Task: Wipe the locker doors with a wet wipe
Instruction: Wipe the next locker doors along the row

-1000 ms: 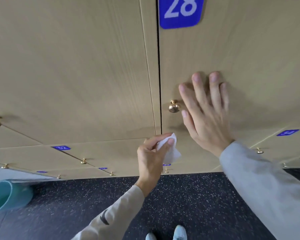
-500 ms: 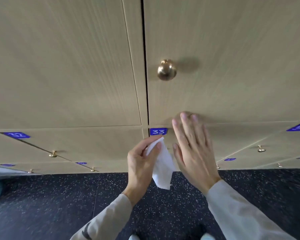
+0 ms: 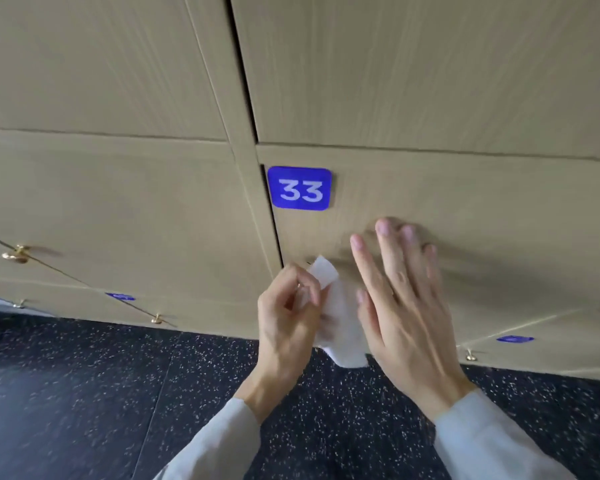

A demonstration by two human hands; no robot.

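Down by the left edge of locker door (image 3: pixel 465 209) 33, the left hand (image 3: pixel 288 327) pinches the wet wipe (image 3: pixel 342 327) while the right hand (image 3: pixel 399 299) lies flat, fingers straight, beside it.

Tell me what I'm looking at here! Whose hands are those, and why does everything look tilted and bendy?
There is no machine here. A person wears a camera on their head, so you see what they see, looking forward and down. The wide lens bends the picture.

The two hands belong to that person. The left hand pinches a white wet wipe, which hangs down from its fingers. The right hand has straight fingers spread over the locker door; I cannot tell if it touches.

The tan wooden wall is rows of lockers. The blue label says 33. Small gold knobs open the other doors. Below is a dark speckled floor. The person is cleaning the doors.
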